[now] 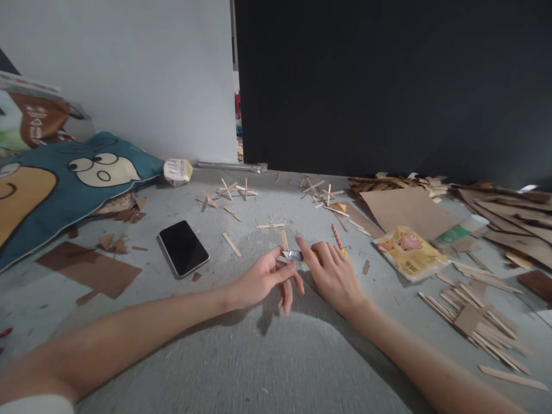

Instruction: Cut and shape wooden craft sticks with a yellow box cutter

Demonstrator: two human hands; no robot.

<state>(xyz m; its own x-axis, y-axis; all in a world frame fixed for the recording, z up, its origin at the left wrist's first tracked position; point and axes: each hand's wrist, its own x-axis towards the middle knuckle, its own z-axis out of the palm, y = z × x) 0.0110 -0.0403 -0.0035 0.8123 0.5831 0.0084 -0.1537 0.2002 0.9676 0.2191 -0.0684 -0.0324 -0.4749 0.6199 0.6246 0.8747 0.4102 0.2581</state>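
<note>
My right hand [334,273] is closed around a yellow utility knife [295,256], its metal blade pointing left with the index finger stretched along it. In my left hand [261,279] a small wooden craft stick [284,238] is pinched between thumb and index finger, its upper end sticking out away from me. The blade tip lies at the stick by my left fingertips; whether it cuts into the wood I cannot tell. Just beyond my hands lie two loose craft sticks, one flat stick [271,226] and one slanted stick [232,245].
Small stick assemblies [246,190] stand at the back. A black phone [183,248] and a brown cardboard piece [88,268] lie left, near a blue cushion [103,167]. To the right are a yellow packet [409,253], craft stick piles [474,322] and stacked cardboard [513,218]. Upright panels close off the back.
</note>
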